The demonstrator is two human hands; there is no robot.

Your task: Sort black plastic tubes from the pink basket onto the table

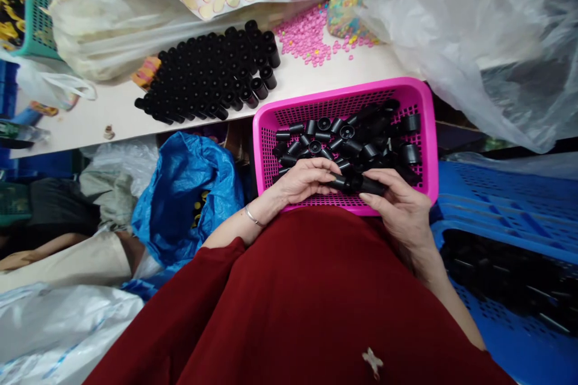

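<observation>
A pink plastic basket [431, 150] full of loose black plastic cylinders [323, 124] sits close against my body. Over its near side, my left hand [302, 182] pinches a short black cylinder [338, 182] between thumb and fingers. Facing it, my right hand [400, 198] grips another black cylinder [374, 186]. The two pieces are end to end; whether they touch or are joined I cannot tell. On the table behind, many black cylinders [212, 72] stand upright in tight rows.
Pink beads [307, 36] lie scattered on the table [112, 111], beside clear plastic bags [451, 6]. A blue bag [180, 174] hangs open at left. Blue crates [510, 192] with black parts stand at right. A green basket [40, 24] is at far left.
</observation>
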